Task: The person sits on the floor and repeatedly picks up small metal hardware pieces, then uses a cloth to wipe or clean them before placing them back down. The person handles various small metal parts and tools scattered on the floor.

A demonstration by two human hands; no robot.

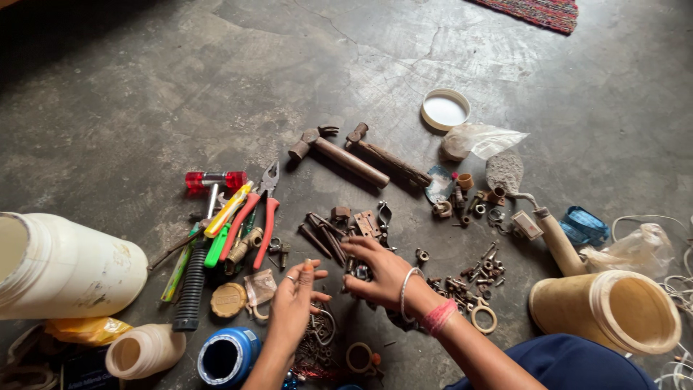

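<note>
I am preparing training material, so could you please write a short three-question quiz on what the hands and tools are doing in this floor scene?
1. True or false: the right hand rests on the scattered nails and screws.
2. Which tool lies nearest the round white lid? A) red-handled pliers B) claw hammer C) trowel
3. How does the big white jar lie?

Key
1. True; its fingers are down among the small hardware, while the left hand hovers beside it.
2. B.
3. On its side, with its open mouth toward the left edge of the picture.
</note>
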